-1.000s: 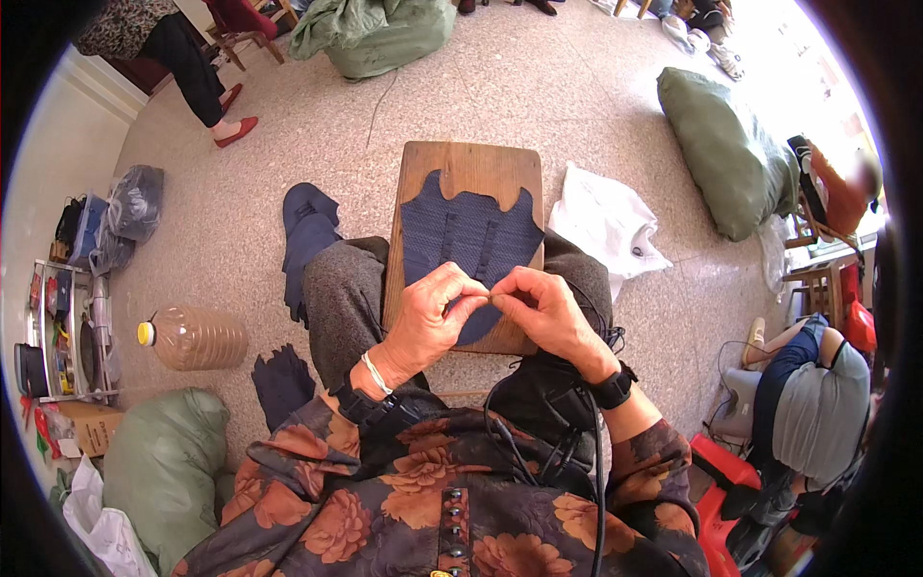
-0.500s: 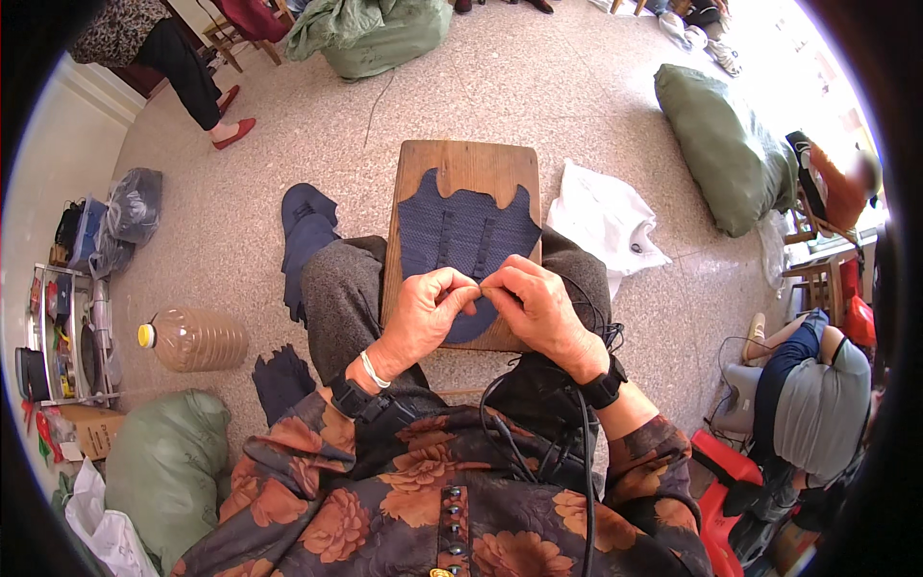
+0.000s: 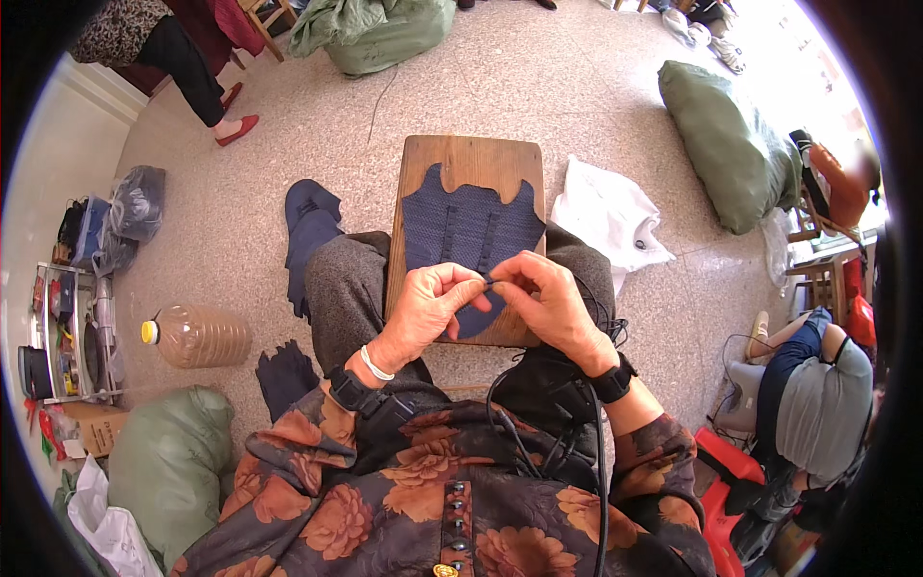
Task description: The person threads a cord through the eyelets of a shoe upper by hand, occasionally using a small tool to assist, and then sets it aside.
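A dark blue textured fabric piece [image 3: 466,223], cut in the shape of a shoe upper with two raised strips down its middle, lies flat on a small wooden stool [image 3: 471,149] between my knees. Over its near end, my left hand [image 3: 435,303] and my right hand [image 3: 546,300] meet fingertip to fingertip. Both are pinched closed on a tiny dark bit [image 3: 488,280] that shows between them, too small to name. Part of the fabric's rounded near end is hidden by the hands.
More dark blue pieces [image 3: 310,226] lie on the floor left of my leg, near a large yellow-capped plastic jug [image 3: 204,336]. A white bag [image 3: 606,216] sits to the right. Green sacks [image 3: 726,144] stand around. A black cable [image 3: 598,452] crosses my lap. Other people are nearby.
Both hands stay pinched together over the fabric's near end. The fingertips have parted slightly, and the tiny dark bit shows more plainly between them. The whole view has shifted a little.
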The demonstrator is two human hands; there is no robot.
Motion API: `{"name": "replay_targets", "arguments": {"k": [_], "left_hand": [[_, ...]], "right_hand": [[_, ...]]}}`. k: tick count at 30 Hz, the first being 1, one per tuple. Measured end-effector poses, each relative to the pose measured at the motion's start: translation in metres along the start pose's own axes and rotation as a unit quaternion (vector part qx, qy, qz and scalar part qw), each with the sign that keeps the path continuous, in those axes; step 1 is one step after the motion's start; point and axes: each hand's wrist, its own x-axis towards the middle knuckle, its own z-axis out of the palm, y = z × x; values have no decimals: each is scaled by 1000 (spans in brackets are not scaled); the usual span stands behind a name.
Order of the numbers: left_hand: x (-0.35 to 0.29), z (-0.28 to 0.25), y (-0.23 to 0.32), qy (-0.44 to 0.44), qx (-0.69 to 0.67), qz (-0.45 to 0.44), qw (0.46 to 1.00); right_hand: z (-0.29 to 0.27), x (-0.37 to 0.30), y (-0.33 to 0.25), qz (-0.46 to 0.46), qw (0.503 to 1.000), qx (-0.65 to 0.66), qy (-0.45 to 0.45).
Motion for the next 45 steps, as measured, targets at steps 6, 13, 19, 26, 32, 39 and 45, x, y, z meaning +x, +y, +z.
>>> {"name": "replay_targets", "arguments": {"k": [6, 13, 19, 26, 32, 39, 45], "left_hand": [[-2, 1, -5, 12, 90, 51, 995], [0, 2, -9, 24, 28, 42, 998], [-1, 2, -11, 24, 12, 54, 998], [-2, 6, -7, 85, -20, 87, 992], [3, 12, -9, 86, -10, 99, 991], [6, 9, -14, 92, -78, 110, 987], [6, 10, -12, 75, -67, 113, 989]], "right_hand": [[5, -1, 6, -9, 1000, -6, 5], [7, -4, 9, 46, 998, 45, 17], [11, -3, 13, 61, 996, 66, 16], [15, -1, 8, 100, 985, 139, 3], [14, -3, 12, 107, 980, 167, 2], [14, -2, 9, 111, 975, 194, -2], [19, -4, 24, 107, 968, 229, -6]]}}
